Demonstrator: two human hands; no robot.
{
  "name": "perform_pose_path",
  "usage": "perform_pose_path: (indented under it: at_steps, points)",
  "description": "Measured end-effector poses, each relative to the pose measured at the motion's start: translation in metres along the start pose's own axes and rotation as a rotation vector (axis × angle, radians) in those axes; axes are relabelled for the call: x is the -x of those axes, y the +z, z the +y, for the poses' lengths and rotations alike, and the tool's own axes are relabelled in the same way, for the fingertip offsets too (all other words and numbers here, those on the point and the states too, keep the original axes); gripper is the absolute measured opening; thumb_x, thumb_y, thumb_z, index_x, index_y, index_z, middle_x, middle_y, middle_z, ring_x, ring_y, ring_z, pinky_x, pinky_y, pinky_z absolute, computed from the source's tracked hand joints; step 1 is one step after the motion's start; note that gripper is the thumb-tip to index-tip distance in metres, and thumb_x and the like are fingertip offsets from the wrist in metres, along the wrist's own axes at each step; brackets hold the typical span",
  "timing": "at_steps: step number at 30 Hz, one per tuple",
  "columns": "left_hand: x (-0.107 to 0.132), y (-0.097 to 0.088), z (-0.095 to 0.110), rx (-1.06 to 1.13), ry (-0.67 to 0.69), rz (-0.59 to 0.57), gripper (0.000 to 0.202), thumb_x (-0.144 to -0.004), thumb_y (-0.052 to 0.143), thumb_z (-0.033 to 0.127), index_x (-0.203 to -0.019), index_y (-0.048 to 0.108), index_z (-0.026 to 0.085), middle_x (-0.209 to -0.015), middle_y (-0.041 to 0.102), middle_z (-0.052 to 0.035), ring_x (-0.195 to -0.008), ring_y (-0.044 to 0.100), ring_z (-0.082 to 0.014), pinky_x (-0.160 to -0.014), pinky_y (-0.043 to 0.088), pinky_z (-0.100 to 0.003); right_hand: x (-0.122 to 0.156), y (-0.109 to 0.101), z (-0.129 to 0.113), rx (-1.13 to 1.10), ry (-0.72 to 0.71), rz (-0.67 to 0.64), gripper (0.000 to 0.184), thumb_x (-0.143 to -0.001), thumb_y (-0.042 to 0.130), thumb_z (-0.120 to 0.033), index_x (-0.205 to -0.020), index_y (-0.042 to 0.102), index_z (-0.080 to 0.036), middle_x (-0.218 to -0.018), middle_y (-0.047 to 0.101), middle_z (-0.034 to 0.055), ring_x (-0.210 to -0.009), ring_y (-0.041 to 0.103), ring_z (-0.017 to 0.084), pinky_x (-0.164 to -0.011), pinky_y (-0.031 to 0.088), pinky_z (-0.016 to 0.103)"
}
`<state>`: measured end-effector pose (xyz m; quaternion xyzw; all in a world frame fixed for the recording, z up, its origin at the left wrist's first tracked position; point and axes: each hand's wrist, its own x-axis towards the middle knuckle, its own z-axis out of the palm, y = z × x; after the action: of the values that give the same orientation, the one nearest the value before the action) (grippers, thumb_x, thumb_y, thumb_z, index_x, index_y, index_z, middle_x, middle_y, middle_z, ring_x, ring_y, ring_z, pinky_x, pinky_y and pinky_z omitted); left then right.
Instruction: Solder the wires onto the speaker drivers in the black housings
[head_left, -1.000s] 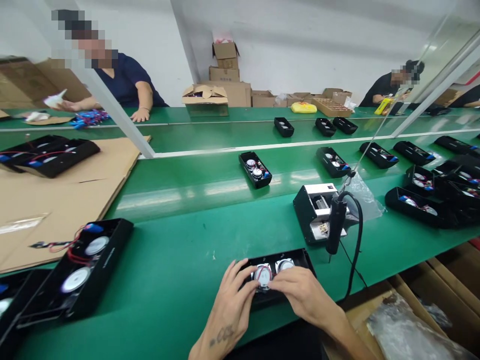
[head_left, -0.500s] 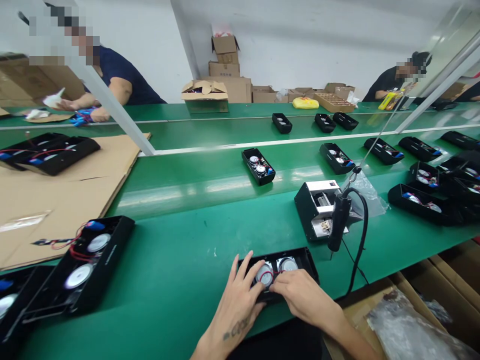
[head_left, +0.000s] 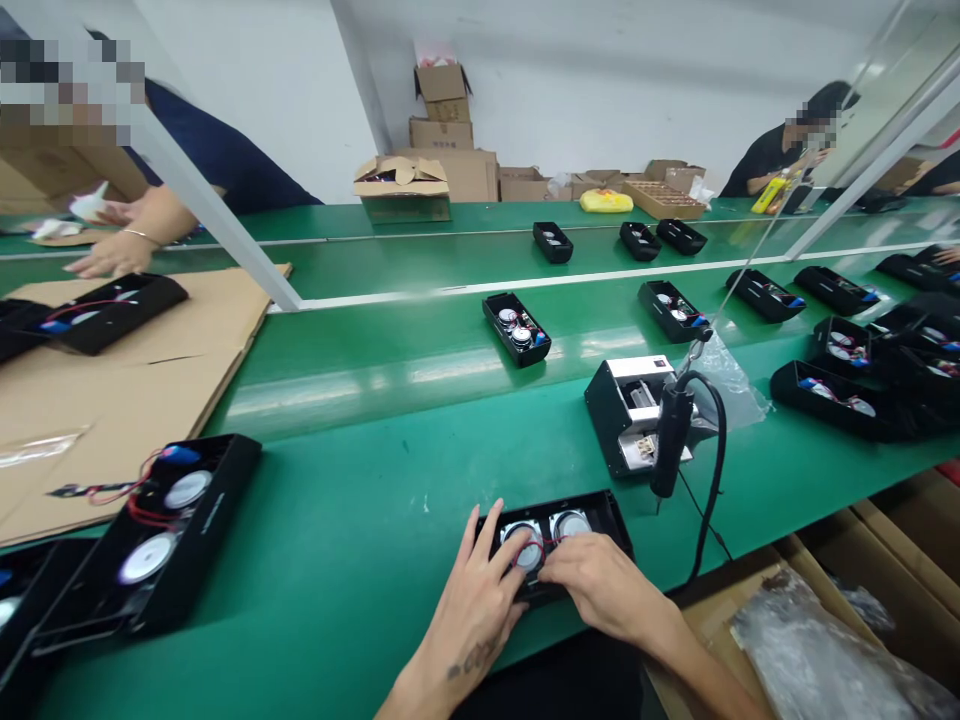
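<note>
A black speaker housing (head_left: pixel 619 525) lies on the green bench in front of me, open side up, with two round speakers and a red wire inside. My left hand (head_left: pixel 480 585) grips its left end, some fingers stretched over the edge, index finger and thumb bent in at the left speaker (head_left: pixel 529 550). Closed in a pinch, my right hand (head_left: pixel 604 585) reaches into the middle of the housing, just below the right speaker (head_left: pixel 571 525). Whatever its fingertips hold is hidden. A black electric screwdriver (head_left: pixel 670 440) hangs to the right, beside a silver-and-black screw feeder (head_left: pixel 630 415).
More speaker housings stand on the conveyor (head_left: pixel 375 350), at left on cardboard (head_left: pixel 202 370), and piled at right. Open cartons (head_left: pixel 795 620) with plastic bags sit below the bench at right. A slanted white post (head_left: pixel 217 210) rises at left. Co-workers sit across the line.
Both my hands stay at the housing, with the left index finger shifted slightly over the left speaker. The co-worker at left has reached toward the housings on the cardboard. The view has shifted slightly.
</note>
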<state>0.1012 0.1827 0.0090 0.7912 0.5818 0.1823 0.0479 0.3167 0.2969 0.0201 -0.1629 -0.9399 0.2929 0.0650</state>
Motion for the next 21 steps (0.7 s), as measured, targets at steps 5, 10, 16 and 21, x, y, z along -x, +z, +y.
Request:
perform_pose_path:
  at_steps: [5,10,16,21]
  points:
    - [-0.001,-0.001,-0.003,-0.010,0.020,-0.040,0.042,-0.078,0.094,0.024,-0.115,0.076,0.022,-0.143,0.071,-0.0104,-0.159,0.040,-0.0511,-0.126,0.038,-0.079,0.002,0.003,-0.002,0.025,-0.018,0.037,0.037,-0.095,0.054,0.002,-0.109,0.078,-0.022,-0.107,0.085,0.0040,-0.091,0.077,0.020,-0.086,0.054,0.034]
    - [-0.002,0.001,-0.005,-0.012,0.029,-0.047,0.035,-0.077,0.095,0.024,-0.107,0.076,0.021,-0.141,0.073,-0.0088,-0.158,0.041,-0.0520,-0.126,0.039,-0.078,0.003,0.002,-0.005,0.025,0.016,0.069,0.038,-0.098,0.050,0.001,-0.109,0.077,-0.022,-0.110,0.085,0.0041,-0.095,0.076,0.019,-0.088,0.052,0.035]
    - [-0.001,0.008,-0.005,0.015,0.046,-0.013,0.039,-0.078,0.095,0.027,-0.113,0.078,0.023,-0.141,0.071,-0.0084,-0.163,0.034,-0.0470,-0.135,0.025,-0.074,-0.005,-0.013,-0.017,0.105,0.063,-0.134,0.033,-0.094,0.054,-0.002,-0.108,0.077,-0.022,-0.102,0.082,0.0047,-0.093,0.074,0.021,-0.087,0.050,0.036]
    - [-0.004,0.012,-0.010,0.062,0.091,-0.010,0.036,-0.081,0.094,0.035,-0.112,0.080,0.025,-0.142,0.072,-0.0061,-0.162,0.036,-0.0449,-0.137,0.024,-0.070,-0.004,-0.016,-0.022,0.105,0.074,-0.121,0.021,-0.090,0.068,-0.019,-0.111,0.070,-0.020,-0.111,0.078,0.0081,-0.097,0.070,0.026,-0.085,0.051,0.039]
